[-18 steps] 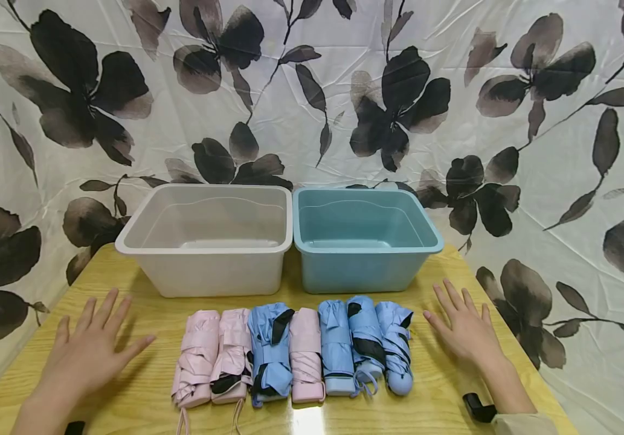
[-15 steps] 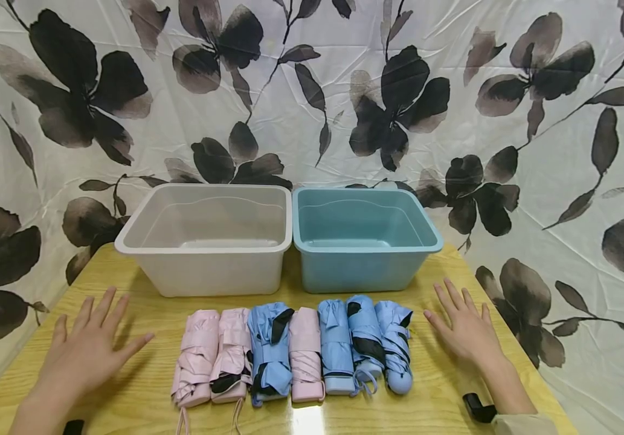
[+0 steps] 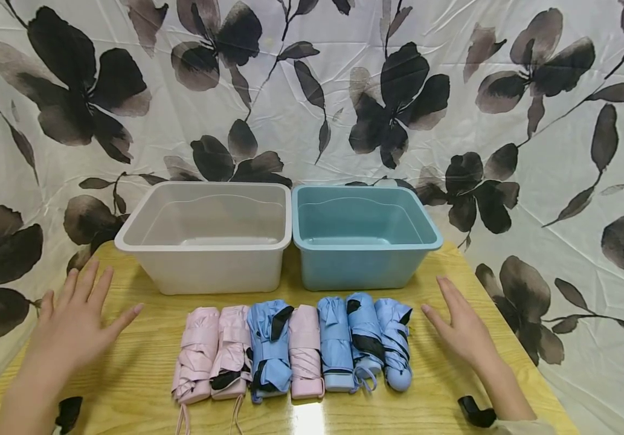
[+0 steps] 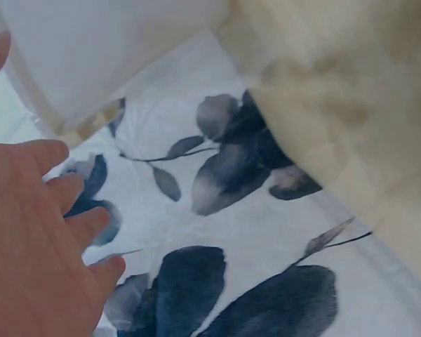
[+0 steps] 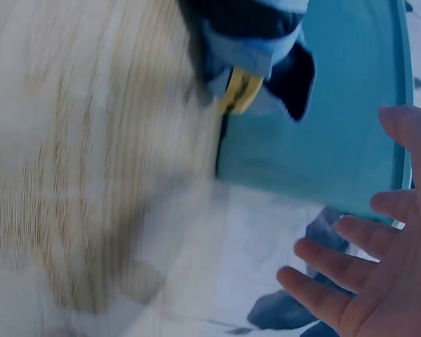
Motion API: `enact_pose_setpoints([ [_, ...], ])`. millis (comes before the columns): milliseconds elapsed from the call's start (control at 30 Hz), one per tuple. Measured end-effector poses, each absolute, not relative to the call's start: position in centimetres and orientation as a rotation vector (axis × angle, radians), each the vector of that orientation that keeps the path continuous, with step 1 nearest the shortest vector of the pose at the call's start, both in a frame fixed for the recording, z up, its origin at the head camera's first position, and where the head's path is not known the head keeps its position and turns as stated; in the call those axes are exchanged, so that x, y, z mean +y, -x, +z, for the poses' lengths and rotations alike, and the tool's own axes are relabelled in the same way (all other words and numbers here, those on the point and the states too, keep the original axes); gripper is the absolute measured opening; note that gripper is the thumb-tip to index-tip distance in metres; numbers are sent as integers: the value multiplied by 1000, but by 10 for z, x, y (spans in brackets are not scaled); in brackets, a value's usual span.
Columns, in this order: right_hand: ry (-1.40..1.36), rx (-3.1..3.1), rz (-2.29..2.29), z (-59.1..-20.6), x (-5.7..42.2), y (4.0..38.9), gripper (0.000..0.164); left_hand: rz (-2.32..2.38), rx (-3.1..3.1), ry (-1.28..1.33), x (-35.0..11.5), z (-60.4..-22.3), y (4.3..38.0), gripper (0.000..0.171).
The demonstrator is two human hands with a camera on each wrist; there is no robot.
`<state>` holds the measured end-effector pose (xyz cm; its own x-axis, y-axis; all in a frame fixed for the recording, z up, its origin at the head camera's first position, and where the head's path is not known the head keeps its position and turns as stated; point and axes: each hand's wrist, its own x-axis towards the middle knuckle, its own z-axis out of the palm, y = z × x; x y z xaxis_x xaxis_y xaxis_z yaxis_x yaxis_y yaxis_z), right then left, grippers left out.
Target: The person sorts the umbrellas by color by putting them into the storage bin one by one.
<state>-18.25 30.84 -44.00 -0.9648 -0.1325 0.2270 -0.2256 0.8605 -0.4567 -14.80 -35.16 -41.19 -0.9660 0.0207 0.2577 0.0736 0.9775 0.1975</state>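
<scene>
Left hand [image 3: 72,331] and right hand [image 3: 468,339] spread, empty; lifting one blue umbrella [image 3: 336,347] could drag its neighbour [image 3: 365,329] — they're packed close.

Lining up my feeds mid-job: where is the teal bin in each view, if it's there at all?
Head: the teal bin sits just right of centre, beside the white bin.
Left wrist: not in it.
Right wrist: upper right, partly behind a blue umbrella.
Shared landmark: the floral cloth shows in all three.

Three pink umbrellas [image 3: 306,353] and four blue umbrellas [image 3: 336,344] lie furled side by side, seemingly all strapped.
</scene>
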Motion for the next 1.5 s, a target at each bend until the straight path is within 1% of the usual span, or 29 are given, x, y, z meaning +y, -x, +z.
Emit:
enact_pose_setpoints([
  [300, -378, -2837, 794, -439, 285, 176, 72, -294, -2803, 121, -347, -380, 169, 93],
  [633, -481, -2923, 748, -453, 269, 173, 74, -271, -2834, 229, -337, -357, 203, 91],
  [833, -526, -2997, 726, -455, 264, 173, 78, -243, -2891, 261, -338, -353, 220, 95],
  [1033, -507, -3047, 765, -454, 257, 172, 83, -232, -2953, 284, -339, -352, 234, 99],
  [1167, -498, -3039, 792, -454, 253, 173, 86, -238, -2970, 285, -340, -353, 238, 101],
  [1500, -431, -2980, 946, -464, 251, 167, 84, -262, -2968, 289, -340, -359, 241, 100],
])
